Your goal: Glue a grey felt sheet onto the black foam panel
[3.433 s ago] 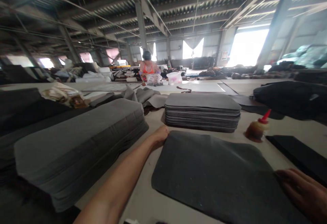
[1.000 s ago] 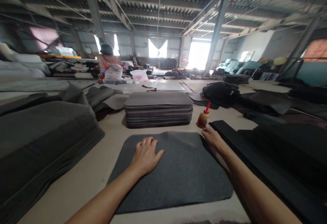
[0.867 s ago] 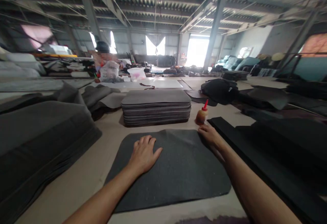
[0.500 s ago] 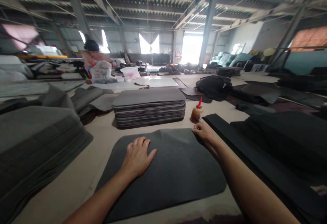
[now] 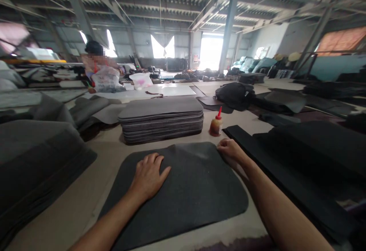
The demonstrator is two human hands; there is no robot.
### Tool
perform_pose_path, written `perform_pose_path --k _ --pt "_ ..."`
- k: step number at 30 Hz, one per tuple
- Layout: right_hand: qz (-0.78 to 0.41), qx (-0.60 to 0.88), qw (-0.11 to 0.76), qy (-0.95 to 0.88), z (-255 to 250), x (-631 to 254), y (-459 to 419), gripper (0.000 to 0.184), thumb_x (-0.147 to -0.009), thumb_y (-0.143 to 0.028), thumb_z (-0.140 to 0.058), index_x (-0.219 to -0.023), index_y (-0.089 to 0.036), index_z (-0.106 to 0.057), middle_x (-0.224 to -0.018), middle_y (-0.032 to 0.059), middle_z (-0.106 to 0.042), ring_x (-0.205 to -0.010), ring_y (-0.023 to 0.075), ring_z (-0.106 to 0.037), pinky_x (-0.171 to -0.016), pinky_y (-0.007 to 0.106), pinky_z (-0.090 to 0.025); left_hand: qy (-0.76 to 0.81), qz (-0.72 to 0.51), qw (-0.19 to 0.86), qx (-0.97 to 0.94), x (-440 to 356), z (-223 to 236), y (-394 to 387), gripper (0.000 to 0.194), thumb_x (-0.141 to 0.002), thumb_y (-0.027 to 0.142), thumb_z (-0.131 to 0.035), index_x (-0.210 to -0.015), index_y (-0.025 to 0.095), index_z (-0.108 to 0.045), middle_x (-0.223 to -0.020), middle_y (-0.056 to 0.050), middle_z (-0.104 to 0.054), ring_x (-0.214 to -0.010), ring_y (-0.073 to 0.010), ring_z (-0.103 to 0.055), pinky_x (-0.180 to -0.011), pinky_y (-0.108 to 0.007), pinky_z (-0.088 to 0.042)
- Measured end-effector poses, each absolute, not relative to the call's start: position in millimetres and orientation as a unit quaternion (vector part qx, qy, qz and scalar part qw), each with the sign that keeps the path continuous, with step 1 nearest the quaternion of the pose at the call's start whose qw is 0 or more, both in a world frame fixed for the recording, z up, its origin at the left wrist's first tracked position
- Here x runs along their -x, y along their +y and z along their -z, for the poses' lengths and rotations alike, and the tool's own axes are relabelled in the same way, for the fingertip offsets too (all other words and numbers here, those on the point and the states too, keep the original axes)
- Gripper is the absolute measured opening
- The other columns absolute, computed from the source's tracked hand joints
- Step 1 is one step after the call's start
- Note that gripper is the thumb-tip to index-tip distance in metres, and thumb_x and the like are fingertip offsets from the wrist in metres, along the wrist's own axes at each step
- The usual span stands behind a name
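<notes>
A dark grey flat sheet (image 5: 188, 193) with rounded corners lies in front of me on the table. My left hand (image 5: 149, 174) rests flat on its left half, fingers stretched and thumb apart. At the sheet's far right corner is my right hand (image 5: 230, 148), its fingers curled together beside the edge. Whatever those fingers hold, if anything, is hidden. Just beyond that hand stands a squeeze bottle (image 5: 215, 126) of amber-brown liquid with a red pointed nozzle. Behind the sheet sits a neat stack of similar grey sheets (image 5: 161, 119).
A tall pile of grey sheets (image 5: 37, 159) stands at the left. Long dark strips (image 5: 274, 174) and a dark stack (image 5: 317, 148) lie along the right. A black bag-like bundle (image 5: 234, 95) is farther back. Another person (image 5: 103, 75) is at the far left.
The view has shifted slightly, moving the scene left. My right hand has moved a little outward from the sheet's corner. My left hand stays flat on the sheet.
</notes>
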State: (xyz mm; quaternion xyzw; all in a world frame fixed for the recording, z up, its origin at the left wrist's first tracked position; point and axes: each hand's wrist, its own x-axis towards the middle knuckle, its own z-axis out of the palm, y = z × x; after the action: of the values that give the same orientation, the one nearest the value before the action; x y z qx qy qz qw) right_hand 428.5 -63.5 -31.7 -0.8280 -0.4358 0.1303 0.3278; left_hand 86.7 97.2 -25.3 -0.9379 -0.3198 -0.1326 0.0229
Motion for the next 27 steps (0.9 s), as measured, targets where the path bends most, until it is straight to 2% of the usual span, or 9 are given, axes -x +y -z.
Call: perform_pose_path --k 7,13,17,21,27 --pt "-0.099 0.865 0.254 -0.422 28 -425 -53 0.023 -0.088 -0.026 -0.069 -0.07 -0.015 -0.063 -0.068 -0.0023 -0.061 -0.07 0.0145 -0.059 -0.073 0.03 -0.049 -0.321 0.132 0.018 0.938 -89 26 98 0.045 -0.099 0.049 -0.05 -0.131 0.018 -0.058 -0.138 -0.013 -0.055 -0.128 -0.0312 -0.049 -0.106 -0.051 -0.041" --pt "-0.072 0.876 0.225 -0.42 22 -414 -48 0.016 -0.079 -0.014 -0.067 -0.064 -0.015 -0.062 -0.06 -0.0021 -0.057 -0.061 0.0126 -0.054 -0.062 0.025 -0.041 -0.321 0.133 0.016 0.937 -88 27 99 0.045 -0.099 0.05 -0.049 -0.13 0.018 -0.058 -0.138 -0.013 -0.055 -0.128 -0.0311 -0.049 -0.105 -0.051 -0.041" --pt "-0.044 0.874 0.229 -0.425 22 -409 -49 0.011 -0.073 -0.012 -0.062 -0.062 -0.014 -0.064 -0.067 0.0033 -0.063 -0.065 0.0133 -0.056 -0.059 0.024 -0.038 -0.324 0.13 0.014 0.937 -88 26 98 0.044 -0.099 0.049 -0.049 -0.13 0.019 -0.058 -0.138 -0.012 -0.055 -0.128 -0.0301 -0.049 -0.106 -0.049 -0.04" --pt "-0.007 0.871 0.228 -0.434 25 -405 -51 0.01 -0.073 -0.014 -0.06 -0.064 -0.015 -0.065 -0.078 0.0073 -0.068 -0.073 0.0168 -0.06 -0.065 0.026 -0.041 -0.324 0.131 0.014 0.937 -88 26 98 0.044 -0.099 0.049 -0.049 -0.13 0.019 -0.058 -0.138 -0.012 -0.055 -0.128 -0.0301 -0.049 -0.106 -0.049 -0.041" --pt "0.024 0.87 0.206 -0.447 28 -407 -51 0.01 -0.071 -0.015 -0.06 -0.063 -0.017 -0.065 -0.077 0.0093 -0.068 -0.074 0.0201 -0.061 -0.07 0.029 -0.046 -0.322 0.131 0.009 0.937 -86 25 97 0.044 -0.099 0.049 -0.048 -0.13 0.02 -0.058 -0.139 -0.012 -0.055 -0.129 -0.0302 -0.049 -0.106 -0.049 -0.041"
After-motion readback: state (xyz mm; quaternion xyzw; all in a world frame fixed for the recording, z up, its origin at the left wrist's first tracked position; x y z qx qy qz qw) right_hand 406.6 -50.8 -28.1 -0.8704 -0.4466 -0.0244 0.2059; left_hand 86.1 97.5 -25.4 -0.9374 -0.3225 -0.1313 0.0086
